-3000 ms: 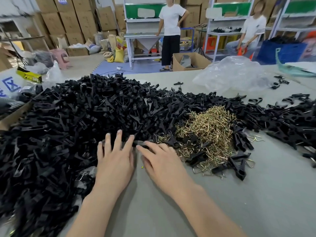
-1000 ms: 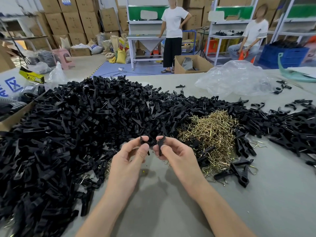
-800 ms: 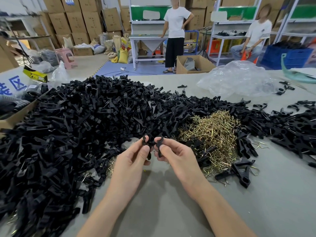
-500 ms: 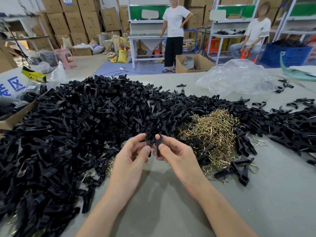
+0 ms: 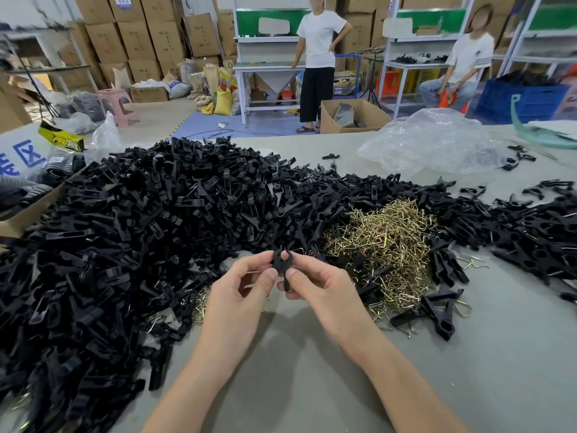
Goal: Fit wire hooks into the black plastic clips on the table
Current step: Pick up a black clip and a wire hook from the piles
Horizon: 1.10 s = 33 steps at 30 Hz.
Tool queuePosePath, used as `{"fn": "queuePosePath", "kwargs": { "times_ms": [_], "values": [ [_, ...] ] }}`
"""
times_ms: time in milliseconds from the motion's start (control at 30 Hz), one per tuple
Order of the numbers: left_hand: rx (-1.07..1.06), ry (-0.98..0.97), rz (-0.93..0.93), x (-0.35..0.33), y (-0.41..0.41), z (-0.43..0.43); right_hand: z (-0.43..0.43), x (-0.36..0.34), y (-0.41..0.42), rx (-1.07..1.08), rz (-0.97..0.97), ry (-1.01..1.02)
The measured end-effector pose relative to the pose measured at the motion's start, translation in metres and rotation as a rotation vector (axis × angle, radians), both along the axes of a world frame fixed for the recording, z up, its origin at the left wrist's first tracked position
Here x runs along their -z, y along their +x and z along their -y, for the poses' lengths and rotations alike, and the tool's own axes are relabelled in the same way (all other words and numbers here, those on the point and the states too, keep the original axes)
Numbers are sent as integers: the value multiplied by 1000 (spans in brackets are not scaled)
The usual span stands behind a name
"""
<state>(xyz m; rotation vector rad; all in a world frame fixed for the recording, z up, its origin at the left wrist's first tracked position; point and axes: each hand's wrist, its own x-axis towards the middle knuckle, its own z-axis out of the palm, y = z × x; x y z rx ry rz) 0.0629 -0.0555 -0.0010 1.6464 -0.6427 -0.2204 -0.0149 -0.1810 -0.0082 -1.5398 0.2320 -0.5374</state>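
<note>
Bare grey bench (image 5: pixel 312 385) nearest you, both your forearms coming up over it. Your left hand (image 5: pixel 240 295) and right hand (image 5: pixel 324 285) meet just above the bench, fingers curled. Each pinches the same black clip (image 5: pixel 282 264) between thumb and forefinger, left on its left side, right on its right. The clip is upright between the fingertips, off the bench. Can't tell if a wire is in it.

Just right of your right hand: a few assembled clips (image 5: pixel 437 310) lying on the bench with wire sticking out. Behind and touching them is the pile of brass-coloured wire hooks (image 5: pixel 390 242), beside your right hand. Some stray hooks also show under the left heap's edge near your left hand.

A big heap of loose clips (image 5: pixel 140 229) fills the left and runs behind the hooks to the right edge. A cardboard box edge (image 5: pixel 28 214) is at far left, against the heap.

Farther back on the bench, to the right, lies a crumpled clear plastic bag (image 5: pixel 434 142), with a few single clips scattered near it.

Beyond the bench: an open carton (image 5: pixel 352 117) on the floor, a standing person (image 5: pixel 317 57) by a white workstation, a seated person (image 5: pixel 462 67) to the right, a pink stool (image 5: pixel 117 104), and stacked cartons (image 5: pixel 140 32) along the back wall.
</note>
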Motion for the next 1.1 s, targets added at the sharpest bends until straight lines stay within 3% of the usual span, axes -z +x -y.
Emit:
{"fn": "queuePosePath", "kwargs": {
  "times_ms": [167, 333, 633, 833, 1000, 1100],
  "values": [
    [-15, 17, 15, 2, 2, 0, 3, 3, 0, -4, -36, -22],
    [-51, 104, 174, 7, 1, 0, 4, 6, 0, -45, -64, -59],
    [13, 123, 290, 7, 4, -1, 9, 8, 2, -36, -65, 12],
    [-65, 129, 213, 1, 10, -9, 8, 12, 3, -32, -60, 18],
    [-281, 666, 632, -8, 34, -45, 7, 16, 2, 1, -70, 56],
    [-180, 959, 507, -8, 42, -62, 8, 17, 2, 12, -72, 85]
  ]
}}
